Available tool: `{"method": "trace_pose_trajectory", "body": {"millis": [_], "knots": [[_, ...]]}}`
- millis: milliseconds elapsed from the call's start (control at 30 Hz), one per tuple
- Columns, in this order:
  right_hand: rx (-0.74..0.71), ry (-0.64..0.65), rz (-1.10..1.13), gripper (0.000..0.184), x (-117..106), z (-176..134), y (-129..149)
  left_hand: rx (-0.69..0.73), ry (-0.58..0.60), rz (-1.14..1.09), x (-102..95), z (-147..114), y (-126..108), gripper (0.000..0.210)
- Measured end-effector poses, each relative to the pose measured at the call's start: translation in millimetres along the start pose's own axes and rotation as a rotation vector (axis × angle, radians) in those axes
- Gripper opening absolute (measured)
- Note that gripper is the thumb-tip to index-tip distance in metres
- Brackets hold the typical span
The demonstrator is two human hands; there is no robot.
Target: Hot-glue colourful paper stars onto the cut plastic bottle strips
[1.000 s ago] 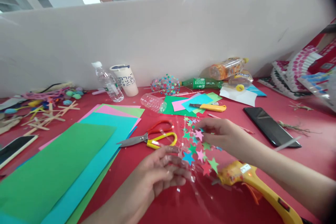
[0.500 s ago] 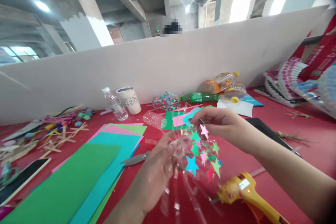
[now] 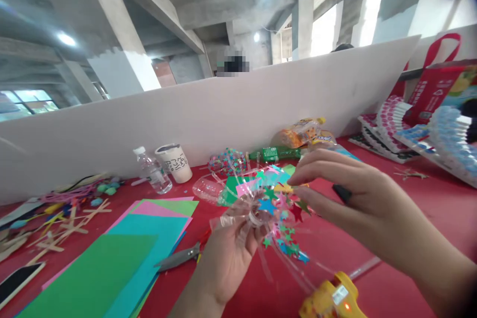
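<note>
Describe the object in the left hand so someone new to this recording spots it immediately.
Start at the red table and find the left hand in the lower middle of the view. Its fingers hold a clear plastic piece with coloured stars around it. Its long, splayed strips set it apart from the rounded, star-covered object behind.

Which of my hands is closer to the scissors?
Left. Your left hand is beside the scissors, hiding part of their handles from view; your right hand is beyond the colored stars.
</note>
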State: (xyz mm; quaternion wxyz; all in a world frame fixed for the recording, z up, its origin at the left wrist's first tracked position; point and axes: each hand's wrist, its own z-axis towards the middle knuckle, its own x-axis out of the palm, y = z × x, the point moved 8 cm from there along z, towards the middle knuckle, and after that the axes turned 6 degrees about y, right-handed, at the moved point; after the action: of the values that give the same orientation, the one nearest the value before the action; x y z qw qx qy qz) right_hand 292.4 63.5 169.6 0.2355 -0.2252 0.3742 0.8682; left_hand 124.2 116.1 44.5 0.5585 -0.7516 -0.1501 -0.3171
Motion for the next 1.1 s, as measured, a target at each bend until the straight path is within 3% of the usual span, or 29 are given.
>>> {"method": "trace_pose_trajectory", "body": {"millis": [100, 300, 467, 600, 900, 1100], "knots": [[-0.046, 0.030, -0.081, 0.007, 7, 1, 2, -0.013, -0.002, 0.033, 0.6, 1, 5, 0.015], [-0.160, 0.086, -0.167, 0.007, 20, 0, 13, 0.098, 0.079, -0.017, -6.9, 1, -6, 0.009], [-0.187, 0.034, -0.284, 0.013, 24, -2, 26, 0.150, 0.085, 0.034, -7.3, -1, -16, 0.012], [-0.251, -0.027, -0.339, 0.006, 24, -1, 39, 0.157, 0.105, 0.026, -3.6, -2, -21, 0.016], [-0.339, -0.068, -0.488, 0.015, 31, -6, 58, 0.163, -0.048, -0.018, -17.0, -3, -22, 0.010], [-0.367, -0.067, -0.529, 0.021, 38, -8, 61, 0.140, -0.038, -0.101, -13.8, -4, -18, 0.016]]}}
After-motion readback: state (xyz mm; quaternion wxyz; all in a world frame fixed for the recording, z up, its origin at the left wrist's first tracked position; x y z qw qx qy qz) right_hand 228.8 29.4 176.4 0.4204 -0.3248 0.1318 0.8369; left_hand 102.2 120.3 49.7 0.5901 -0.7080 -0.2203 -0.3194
